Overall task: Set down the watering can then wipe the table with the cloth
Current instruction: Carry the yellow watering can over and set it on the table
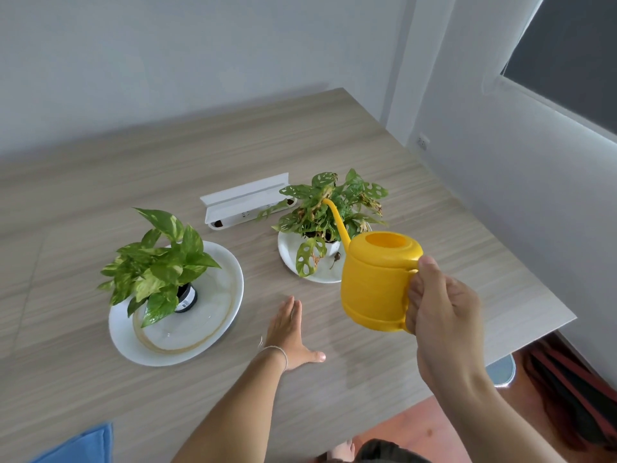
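My right hand [440, 305] grips the handle of a yellow watering can [377, 279], held in the air above the wooden table [167, 162]. Its thin spout reaches up and left into the leaves of the right-hand plant [330, 212]. My left hand [288, 332] lies flat on the table with fingers together and thumb spread, holding nothing, between the two plates. A corner of the blue cloth [83, 442] shows on the table at the bottom left edge of the view.
A leafy plant in a dark pot [160, 262] stands on a large white plate [213, 329] at the left. The right plant sits on a smaller white plate [290, 259]. A white power strip [247, 202] lies behind them. The table's right edge [534, 339] drops to a red floor.
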